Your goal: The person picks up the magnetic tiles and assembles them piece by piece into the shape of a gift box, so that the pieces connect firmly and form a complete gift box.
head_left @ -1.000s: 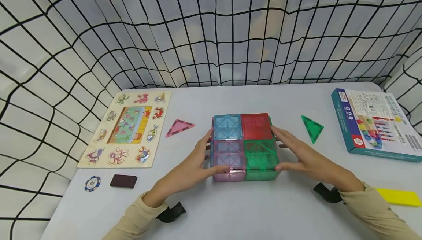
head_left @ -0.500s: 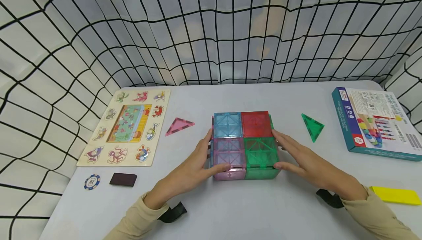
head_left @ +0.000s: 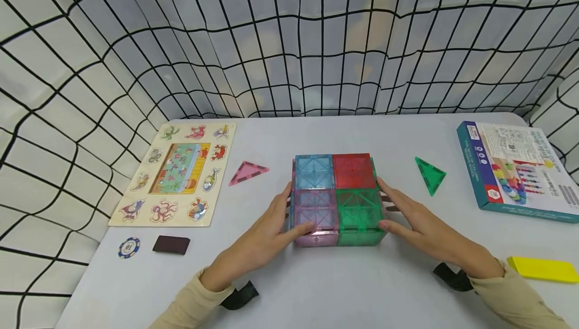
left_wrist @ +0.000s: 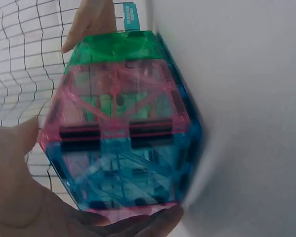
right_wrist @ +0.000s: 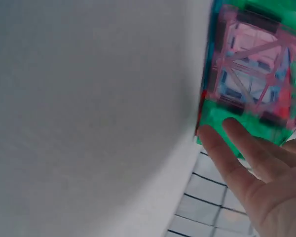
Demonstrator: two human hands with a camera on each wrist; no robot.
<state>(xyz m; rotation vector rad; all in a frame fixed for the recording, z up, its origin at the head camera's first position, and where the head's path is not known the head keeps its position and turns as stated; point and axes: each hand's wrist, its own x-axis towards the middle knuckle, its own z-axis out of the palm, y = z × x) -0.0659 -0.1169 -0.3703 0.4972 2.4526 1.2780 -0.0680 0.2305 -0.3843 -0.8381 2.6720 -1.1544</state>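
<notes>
A low box built of translucent magnetic tiles (head_left: 336,201) stands on the table between both hands. Its top shows a blue, a red, a green and a purplish square. Along its left side lie the fingers of my left hand (head_left: 267,231), the thumb over the front left corner. In the left wrist view, pink and blue tiles (left_wrist: 118,163) face that hand. My right hand (head_left: 422,226) is at the right side, fingers extended and thumb tip close to the green front corner. The right wrist view shows its fingertips over a green tile (right_wrist: 251,126), beside a pink one.
A pink triangle tile (head_left: 248,172) and a wooden picture puzzle (head_left: 221,178) lie left. Nearer are a poker chip (head_left: 129,247) and a dark brown block (head_left: 171,244). Right are a green triangle tile (head_left: 429,175), a boxed toy (head_left: 520,168) and a yellow block (head_left: 543,269). Black netting (head_left: 321,58) rises behind.
The tile box stays in place, with both hands at its sides. The right fingers shift slightly along the right side; the small shift of the whole scene is camera motion.
</notes>
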